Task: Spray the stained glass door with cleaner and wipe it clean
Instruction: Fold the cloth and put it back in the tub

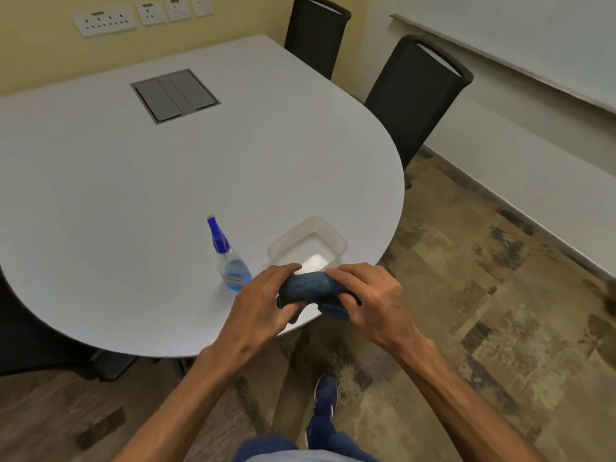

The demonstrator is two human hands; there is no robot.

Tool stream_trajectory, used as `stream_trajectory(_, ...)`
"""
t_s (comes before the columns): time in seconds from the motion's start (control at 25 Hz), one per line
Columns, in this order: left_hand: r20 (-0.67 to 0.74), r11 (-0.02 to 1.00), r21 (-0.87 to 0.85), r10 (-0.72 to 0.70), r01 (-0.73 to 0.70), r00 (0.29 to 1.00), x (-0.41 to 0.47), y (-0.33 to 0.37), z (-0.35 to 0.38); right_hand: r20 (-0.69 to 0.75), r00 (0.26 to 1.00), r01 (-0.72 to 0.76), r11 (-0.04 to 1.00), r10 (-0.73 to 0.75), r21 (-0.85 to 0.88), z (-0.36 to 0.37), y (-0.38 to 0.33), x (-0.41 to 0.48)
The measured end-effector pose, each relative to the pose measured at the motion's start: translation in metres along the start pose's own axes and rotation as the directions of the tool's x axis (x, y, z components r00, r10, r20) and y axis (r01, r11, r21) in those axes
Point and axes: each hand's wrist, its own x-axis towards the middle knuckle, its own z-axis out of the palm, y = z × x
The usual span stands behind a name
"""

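A dark blue cloth [311, 288] is rolled up between both my hands, just above the near edge of the white table [166, 195]. My left hand [263, 308] grips its left end and my right hand [373, 301] grips its right end. A clear spray bottle [230, 261] with a blue nozzle and blue liquid stands on the table just left of my left hand. No glass door is in view.
A clear plastic tub [333, 236] sits on the table right behind the cloth. A grey cable hatch [175, 95] is set in the tabletop. Two black chairs [416, 91] stand at the far right. Patterned carpet [466, 311] lies to the right.
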Motion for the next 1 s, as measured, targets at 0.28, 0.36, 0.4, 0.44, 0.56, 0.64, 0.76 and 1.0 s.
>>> stream_trajectory(0.28,0.056,0.976,-0.053,-0.21,0.212,0.976,0.064,0.007,0.022,0.081,0.995,-0.069,0.991,0.059,0.115,0.02,0.068,0.034)
stream_trajectory(0.36,0.142,0.933,-0.164,-0.299,0.321,0.943,0.08,0.002,0.022,0.14,0.977,-0.19,0.956,0.161,0.225,0.027,0.08,0.041)
stream_trajectory(0.4,0.167,0.91,-0.195,-0.336,0.365,0.927,0.089,-0.004,0.024,0.178,0.961,-0.257,0.922,0.212,0.289,0.032,0.087,0.046)
stream_trajectory(0.44,0.176,0.894,-0.206,-0.366,0.398,0.914,0.097,-0.011,0.026,0.222,0.939,-0.326,0.88,0.261,0.346,0.037,0.094,0.05)
stream_trajectory(0.56,0.199,0.844,-0.28,-0.416,0.458,0.888,0.119,-0.028,0.029,0.359,0.845,-0.526,0.735,0.396,0.429,0.05,0.106,0.063)
stream_trajectory(0.64,0.209,0.818,-0.324,-0.429,0.476,0.879,0.139,-0.035,0.03,0.401,0.767,-0.642,0.613,0.501,0.461,0.059,0.111,0.073)
stream_trajectory(0.76,0.242,0.784,-0.345,-0.458,0.517,0.856,0.167,-0.042,0.036,0.412,0.625,-0.77,0.435,0.663,0.467,0.076,0.119,0.083)
stream_trajectory(1.0,0.224,0.781,-0.268,-0.519,0.564,0.825,0.218,-0.056,0.06,0.466,0.539,-0.84,0.41,0.702,0.354,0.109,0.127,0.085)
